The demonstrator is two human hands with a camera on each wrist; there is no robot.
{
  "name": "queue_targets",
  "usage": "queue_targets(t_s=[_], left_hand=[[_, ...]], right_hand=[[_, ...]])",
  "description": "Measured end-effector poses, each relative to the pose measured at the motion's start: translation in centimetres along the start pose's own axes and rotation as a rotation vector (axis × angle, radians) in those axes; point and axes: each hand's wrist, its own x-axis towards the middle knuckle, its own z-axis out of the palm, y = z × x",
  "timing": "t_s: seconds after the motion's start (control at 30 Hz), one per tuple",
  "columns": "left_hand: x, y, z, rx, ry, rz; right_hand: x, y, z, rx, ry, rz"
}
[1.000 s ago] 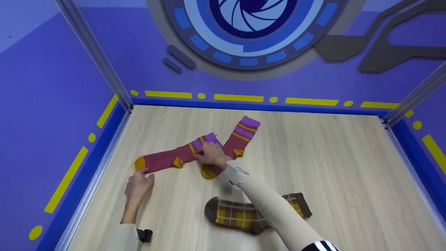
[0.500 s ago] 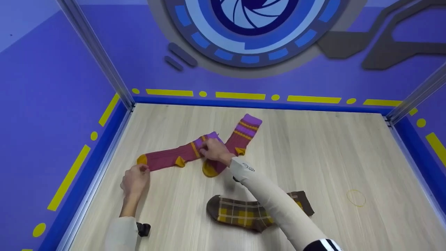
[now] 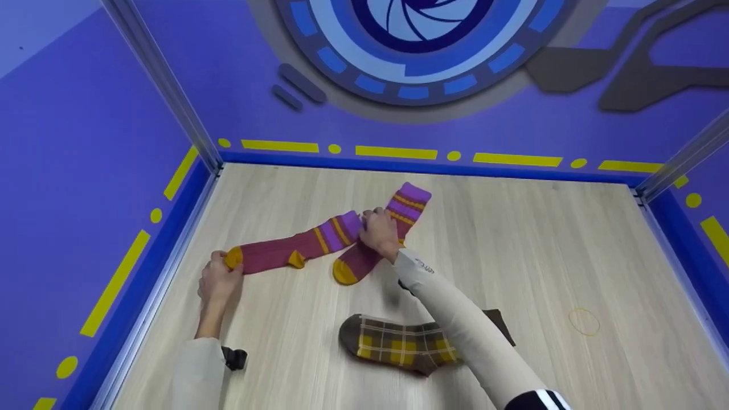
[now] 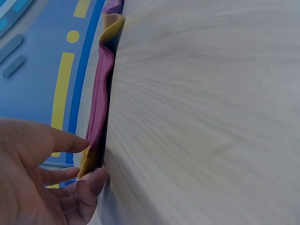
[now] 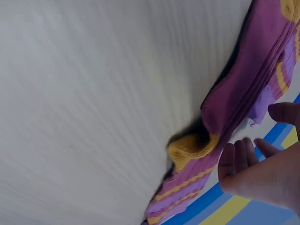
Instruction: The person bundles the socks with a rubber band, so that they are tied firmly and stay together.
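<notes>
Two maroon socks with purple striped cuffs and mustard heels and toes lie on the wooden table. My left hand (image 3: 218, 282) grips the mustard toe of the left sock (image 3: 267, 257); in the left wrist view that toe (image 4: 86, 161) lies between index finger and thumb. The right sock (image 3: 359, 261) slants up to the right, its middle partly hidden by my right hand (image 3: 380, 230). That hand hovers beside the left sock's purple cuff (image 5: 262, 105), fingers loosely bent and thumb apart, with nothing between them in the right wrist view.
A brown and yellow plaid sock (image 3: 393, 341) lies nearer, partly beneath my right forearm (image 3: 467, 313). To the right is a thin yellow rubber band (image 3: 569, 320). Blue printed panels (image 3: 296, 122) wall the table at the back and sides.
My left hand has moved up from beside the left sock's toe and now holds it. The right hand has slid right, off the striped cuff and over the right sock.
</notes>
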Motion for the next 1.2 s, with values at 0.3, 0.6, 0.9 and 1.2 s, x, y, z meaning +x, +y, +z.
queue_targets(t_s=[0.3, 0.6, 0.9, 1.2], left_hand=[[0.8, -0.5, -0.6, -0.068, -0.112, -0.084], [0.8, -0.8, -0.3, -0.208, -0.123, -0.088], [0.1, -0.7, -0.9, -0.324, -0.066, -0.095], [-1.5, 0.0, -1.7, -0.280, 0.010, -0.068]], right_hand=[[-0.9, -0.5, 0.9, 0.161, 0.007, 0.028], [-1.1, -0.6, 0.7, 0.382, 0.008, 0.090], [-1.4, -0.9, -0.3, 0.475, 0.096, 0.004], [-2.7, 0.3, -1.2, 0.527, 0.120, 0.044]])
